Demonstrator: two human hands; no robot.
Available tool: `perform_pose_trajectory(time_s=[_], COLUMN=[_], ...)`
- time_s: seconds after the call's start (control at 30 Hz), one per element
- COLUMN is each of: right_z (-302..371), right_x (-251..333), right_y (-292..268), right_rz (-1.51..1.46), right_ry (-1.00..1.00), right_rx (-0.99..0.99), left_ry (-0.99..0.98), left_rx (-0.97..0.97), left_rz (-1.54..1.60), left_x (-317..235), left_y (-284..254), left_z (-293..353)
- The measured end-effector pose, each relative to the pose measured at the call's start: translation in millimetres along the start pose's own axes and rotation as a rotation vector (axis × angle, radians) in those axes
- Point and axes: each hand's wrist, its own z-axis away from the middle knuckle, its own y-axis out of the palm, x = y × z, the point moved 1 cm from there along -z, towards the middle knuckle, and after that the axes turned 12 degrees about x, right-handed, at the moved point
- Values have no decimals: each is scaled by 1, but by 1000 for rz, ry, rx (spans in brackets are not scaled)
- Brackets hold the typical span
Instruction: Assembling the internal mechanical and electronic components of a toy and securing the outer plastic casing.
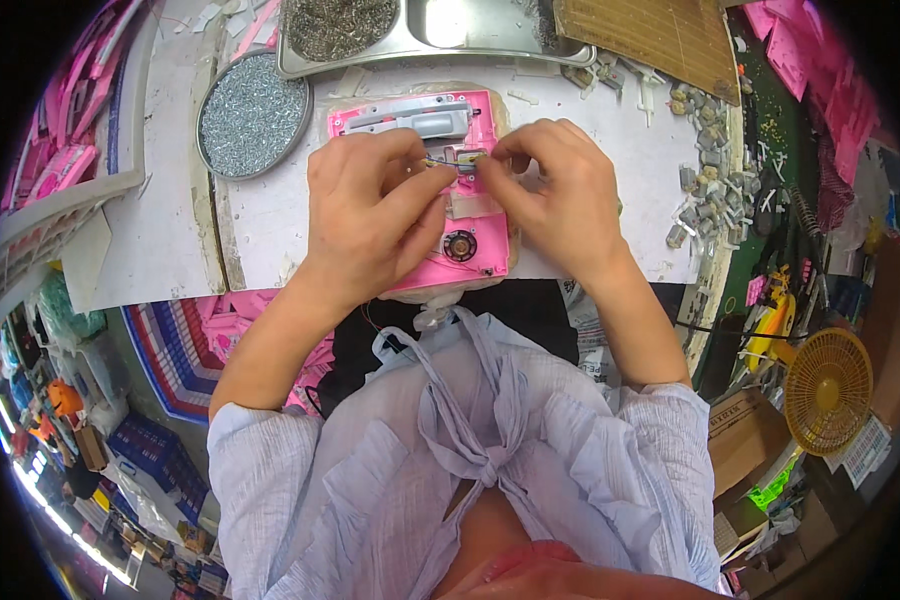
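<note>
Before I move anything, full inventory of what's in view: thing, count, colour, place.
Casing: 1, pink, table middle
Grey part: 1, grey, far end of casing
Speaker: 1, black, near end of casing
Table: 1, white, below the hands
Screws: many, silver, round dish left of casing
Tray: 1, silver, beyond casing
Cardboard: 1 sheet, brown, far right of table
Small parts: many, mostly grey, table's right side
Crate: 1, blue, white and red, below table, left
Fan: 1, yellow, right
Background clutter: uncountable, mixed colours, both sides
Shirt: 1, pale blue, on the person
Hands: 2, bare, left and right, over casing
</note>
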Motion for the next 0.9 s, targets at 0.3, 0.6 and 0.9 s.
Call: perform_pose_trajectory(time_s=[0.3, 0.6, 0.9], right_z=[-21, -19, -5], right_x=[21, 15, 56], right_y=[-7, -10, 13], right_rz=[280, 164, 769], right_ry=[110, 135, -155], right_rx=[219, 279, 279], left_ry=[-8, 13, 18], left_rx=[-9, 98, 127], left_rz=[-64, -142, -95], left_x=[9, 5, 7], left_y=[3, 0, -4], left_z=[1, -5, -13])
